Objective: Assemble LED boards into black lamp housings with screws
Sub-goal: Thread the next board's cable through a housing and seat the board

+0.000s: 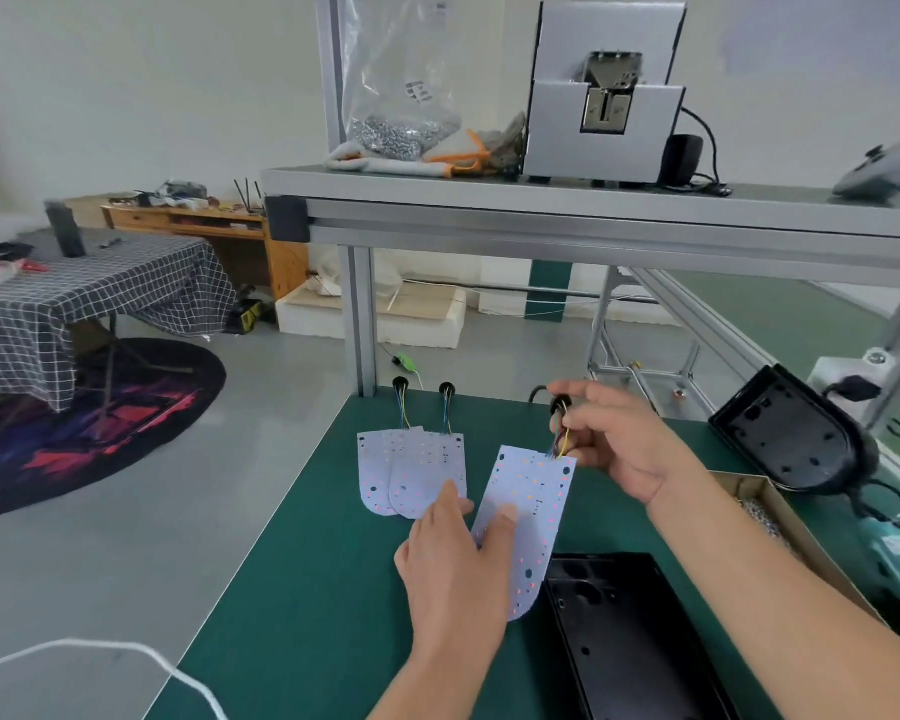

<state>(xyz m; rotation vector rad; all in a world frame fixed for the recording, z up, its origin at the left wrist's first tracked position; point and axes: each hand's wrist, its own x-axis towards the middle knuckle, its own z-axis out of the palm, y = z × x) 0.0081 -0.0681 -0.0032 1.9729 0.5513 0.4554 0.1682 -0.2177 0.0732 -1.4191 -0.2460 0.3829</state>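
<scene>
A white LED board (533, 504) is lifted over the green mat (302, 589). My left hand (458, 558) pinches its near left edge, thumb on top. My right hand (619, 444) pinches the board's coloured wires and black grommet (560, 406) at its far end. Two more LED boards (411, 472) lie overlapping on the mat to the left, their wires pointing away. An empty black lamp housing (630, 636) lies open just below the held board. A second black housing (791, 433) leans at the right.
A cardboard box (765, 506) holding screws sits at the right, with a teal electric screwdriver (894, 553) beside it. An aluminium shelf (593, 210) overhead carries a screw feeder (604, 96) and a bag of screws (401, 127). The mat's left edge drops to the floor.
</scene>
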